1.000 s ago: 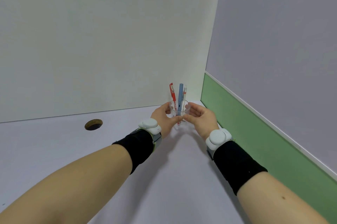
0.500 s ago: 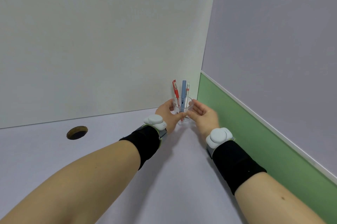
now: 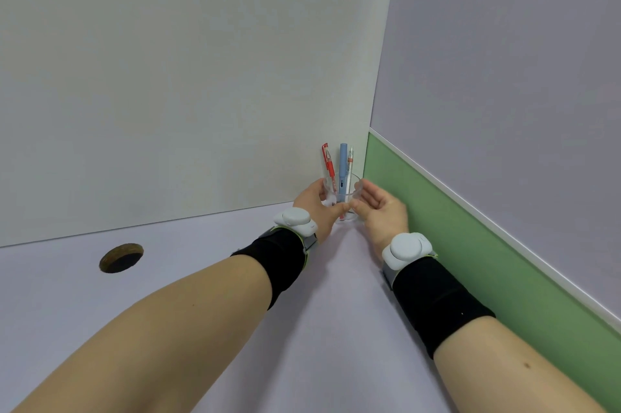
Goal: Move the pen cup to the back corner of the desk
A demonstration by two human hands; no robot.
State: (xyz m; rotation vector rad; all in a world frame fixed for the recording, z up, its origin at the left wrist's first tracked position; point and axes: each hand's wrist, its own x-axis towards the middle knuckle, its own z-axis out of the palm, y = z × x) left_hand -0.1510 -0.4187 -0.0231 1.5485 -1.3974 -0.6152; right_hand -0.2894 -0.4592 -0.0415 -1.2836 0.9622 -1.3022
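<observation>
The pen cup (image 3: 353, 191) is a clear tumbler holding a red pen (image 3: 329, 165), a blue pen (image 3: 342, 167) and a thin white pen (image 3: 349, 165). It stands upright on the pale desk (image 3: 336, 281), right in the back right corner where the white wall meets the green partition. My left hand (image 3: 316, 204) wraps its left side and my right hand (image 3: 381, 207) cups its right side. The two thumbs meet in front of the cup. The cup's base is partly hidden behind my thumbs.
A round cable hole (image 3: 121, 258) sits in the desk at the back left. The white wall (image 3: 201, 93) closes the back, and the green and grey partition (image 3: 470, 211) runs along the right edge.
Both hands have carried the cup farther back and to the right, into the corner. The cup and pens stay upright.
</observation>
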